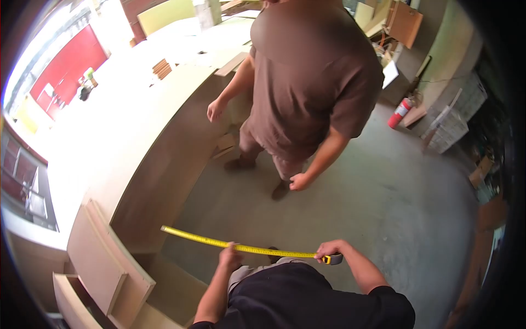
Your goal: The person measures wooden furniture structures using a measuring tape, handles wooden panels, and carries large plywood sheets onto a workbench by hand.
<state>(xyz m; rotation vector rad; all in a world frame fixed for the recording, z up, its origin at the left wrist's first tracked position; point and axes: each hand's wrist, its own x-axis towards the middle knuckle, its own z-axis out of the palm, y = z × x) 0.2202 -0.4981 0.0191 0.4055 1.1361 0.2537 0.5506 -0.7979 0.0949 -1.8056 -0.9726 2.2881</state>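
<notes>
"At the bottom of the head view, what are the two bare hands on?"

"A tape measure [274, 251], drawn out into a long yellow strip. The left hand [230, 256] is clamped on the strip partway along. The right hand [331, 249] has its fingers closed on the other end, at the case [334, 260]."

"So where does the tape lie against the fingers?"

"On both sides of the left fist: a free length runs out leftward to the metal tip [164, 228], and the rest spans from fist to fist. By the right hand, the case shows just below the fingers. How the hidden fingers wrap, I can't tell."

"Is the tip touching the bench [126, 126]?"

"I can't tell; in the view it ends near the bench's curved side."

"Now count for me."

"One tape measure, two hands holding it. One other person [301, 98] in a brown shirt, with two hands, both well apart from the tape, and two dark shoes on the floor [356, 214]. One red fire extinguisher [401, 112]. One small wood stack [161, 68] on the bench, its pieces too small to number."
</notes>
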